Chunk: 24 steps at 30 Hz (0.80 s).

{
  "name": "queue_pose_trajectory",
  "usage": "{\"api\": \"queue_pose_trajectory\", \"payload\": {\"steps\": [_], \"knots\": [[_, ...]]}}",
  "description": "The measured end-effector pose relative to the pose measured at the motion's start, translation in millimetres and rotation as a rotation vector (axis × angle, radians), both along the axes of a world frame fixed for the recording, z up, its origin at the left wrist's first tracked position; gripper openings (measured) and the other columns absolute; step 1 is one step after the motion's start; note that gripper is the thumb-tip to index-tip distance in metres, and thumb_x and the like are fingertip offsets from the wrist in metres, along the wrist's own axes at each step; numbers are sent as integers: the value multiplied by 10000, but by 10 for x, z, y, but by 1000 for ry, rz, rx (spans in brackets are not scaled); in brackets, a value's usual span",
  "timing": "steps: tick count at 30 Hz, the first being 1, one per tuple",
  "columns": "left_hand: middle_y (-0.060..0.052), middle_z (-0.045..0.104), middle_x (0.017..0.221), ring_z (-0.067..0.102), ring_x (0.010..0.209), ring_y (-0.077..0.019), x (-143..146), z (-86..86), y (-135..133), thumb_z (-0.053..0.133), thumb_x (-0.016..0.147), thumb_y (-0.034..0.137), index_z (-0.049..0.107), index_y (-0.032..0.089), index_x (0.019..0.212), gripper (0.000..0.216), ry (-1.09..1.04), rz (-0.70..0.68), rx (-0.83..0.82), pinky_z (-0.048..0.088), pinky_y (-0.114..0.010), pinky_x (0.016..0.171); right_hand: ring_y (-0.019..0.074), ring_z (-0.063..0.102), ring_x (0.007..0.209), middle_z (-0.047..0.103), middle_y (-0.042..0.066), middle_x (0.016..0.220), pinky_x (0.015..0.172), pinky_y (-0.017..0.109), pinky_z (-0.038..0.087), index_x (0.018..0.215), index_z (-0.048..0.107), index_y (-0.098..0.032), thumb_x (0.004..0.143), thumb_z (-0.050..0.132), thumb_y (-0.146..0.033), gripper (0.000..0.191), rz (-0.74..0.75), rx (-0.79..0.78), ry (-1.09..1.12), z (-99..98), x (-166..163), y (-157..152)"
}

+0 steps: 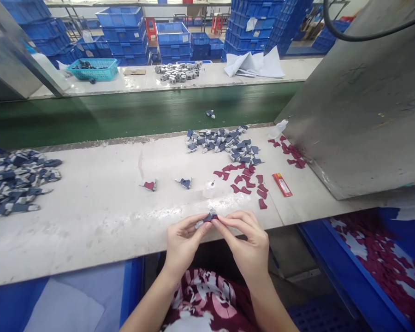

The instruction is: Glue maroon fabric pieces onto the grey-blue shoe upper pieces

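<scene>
- Small blue, grey and maroon part (212,216): held between the two hands, at the near edge of the white worktop (100,193); used as landmark below.
- Left hand (183,237): thumb and fingers pinched narrowly on the part's left end.
- Right hand (248,235): part gripped from its right by thumb and fingertips; the two hands' tips nearly meeting over it.
- Translucent object with dark tip (208,191): seen just beyond the part.
- Blue-and-grey piece (185,183): set down beyond and left of the part; maroon-faced piece (149,185) placed farther left.
- Loose maroon pieces (249,171): scattered beyond and right of the part; red packet (282,185) laid beside them, farther right.
- Heap of blue-and-grey pieces (224,140): piled farther beyond the part.
- Larger heap (17,184): piled well to the part's left.
</scene>
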<state>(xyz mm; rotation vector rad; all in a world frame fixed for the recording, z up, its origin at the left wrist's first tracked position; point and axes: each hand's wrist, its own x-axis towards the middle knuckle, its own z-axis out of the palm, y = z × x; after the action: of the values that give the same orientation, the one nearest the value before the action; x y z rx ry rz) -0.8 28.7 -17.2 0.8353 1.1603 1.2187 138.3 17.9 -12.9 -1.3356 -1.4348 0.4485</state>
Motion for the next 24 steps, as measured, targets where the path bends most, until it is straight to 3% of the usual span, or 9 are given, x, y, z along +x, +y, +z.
{"api": "queue_pose_trajectory", "payload": {"steps": [3, 6, 10, 13, 18, 24], "knots": [[-56, 821, 888, 795, 834, -226, 19, 61, 2, 861, 682, 207, 816, 174, 859, 185, -34, 6, -33, 653, -230, 780, 166, 601, 790, 675, 10, 750, 680, 283, 536, 879, 792, -284, 842, 756, -171, 124, -27, 50, -66, 17, 18, -32], [-58, 820, 861, 796, 811, -232, 21, 122, -10, 879, 672, 224, 814, 170, 844, 192, -62, -26, -40, 660, -235, 753, 174, 624, 821, 672, 23, 809, 710, 300, 553, 885, 794, -285, 845, 756, -227, 80, 13, -29, 51, 3, 94, -28], [-63, 819, 841, 797, 796, -244, 1, 170, -45, 890, 675, 262, 812, 165, 843, 209, -74, -99, -18, 670, -262, 746, 189, 670, 846, 703, 58, 960, 697, 311, 586, 1050, 783, -284, 849, 751, -361, 218, 318, -305, 361, -37, 263, 44], [-76, 820, 873, 796, 821, -249, -12, 161, -81, 875, 702, 286, 815, 159, 870, 219, -42, -157, -3, 670, -274, 764, 184, 662, 811, 696, 57, 900, 672, 307, 581, 1016, 797, -285, 856, 739, -401, 206, 490, -369, 471, -58, 328, 77], [-82, 819, 914, 795, 836, -248, 15, 131, -128, 852, 739, 304, 818, 161, 918, 232, -9, -176, 16, 667, -271, 777, 159, 626, 737, 656, 33, 816, 627, 281, 550, 961, 803, -289, 860, 739, -303, 121, 350, -224, 469, -77, 254, -7], [-60, 820, 910, 795, 840, -227, 65, 223, -130, 851, 739, 240, 820, 180, 912, 185, -16, -149, 16, 656, -228, 784, 157, 639, 784, 672, 28, 871, 651, 266, 544, 1050, 786, -319, 890, 691, -220, 211, 279, -158, 356, -90, 227, -80]]}}
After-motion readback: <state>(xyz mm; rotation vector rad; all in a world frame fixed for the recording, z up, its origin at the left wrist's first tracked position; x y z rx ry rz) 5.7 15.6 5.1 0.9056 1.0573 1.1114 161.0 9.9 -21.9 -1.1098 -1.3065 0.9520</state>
